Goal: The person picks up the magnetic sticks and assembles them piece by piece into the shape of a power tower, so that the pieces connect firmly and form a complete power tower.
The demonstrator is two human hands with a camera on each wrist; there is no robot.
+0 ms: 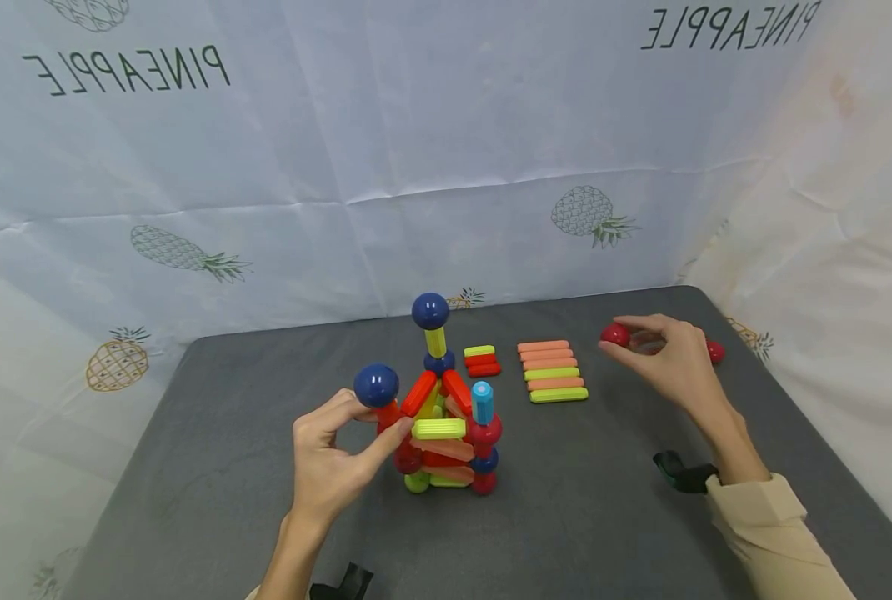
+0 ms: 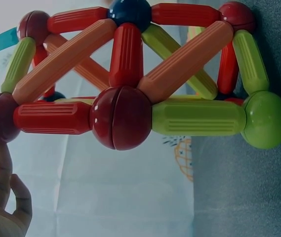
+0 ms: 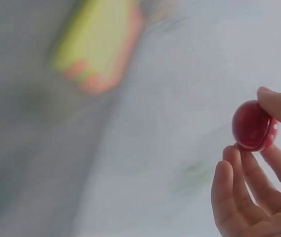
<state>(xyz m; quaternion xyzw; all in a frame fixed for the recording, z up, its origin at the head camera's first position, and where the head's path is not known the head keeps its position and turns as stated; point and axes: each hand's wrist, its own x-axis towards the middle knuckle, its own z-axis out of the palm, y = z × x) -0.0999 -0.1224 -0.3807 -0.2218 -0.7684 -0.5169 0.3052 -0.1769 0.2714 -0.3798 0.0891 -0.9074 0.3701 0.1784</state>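
A structure of magnetic building sticks and balls [image 1: 438, 451] stands on the table, a blue ball [image 1: 430, 310] on a yellow stick at its top. My left hand [image 1: 333, 454] pinches a red ball [image 2: 0, 117] at the structure's upper left corner, just under a red stick that carries another blue ball [image 1: 376, 385]. A short light-blue stick [image 1: 482, 403] stands upright on the opposite corner. Over the table's right side, my right hand [image 1: 674, 362] pinches a loose red ball [image 3: 253, 126] between thumb and fingers. The left wrist view shows the structure's side, turned sideways.
Behind the structure lie short yellow-green and red sticks [image 1: 482, 360]. A row of longer orange and yellow-green sticks [image 1: 553, 372] lies right of them. Another red piece [image 1: 715, 351] shows behind my right hand. A pineapple-print cloth [image 1: 416, 242] hangs beyond the dark table [image 1: 266, 375].
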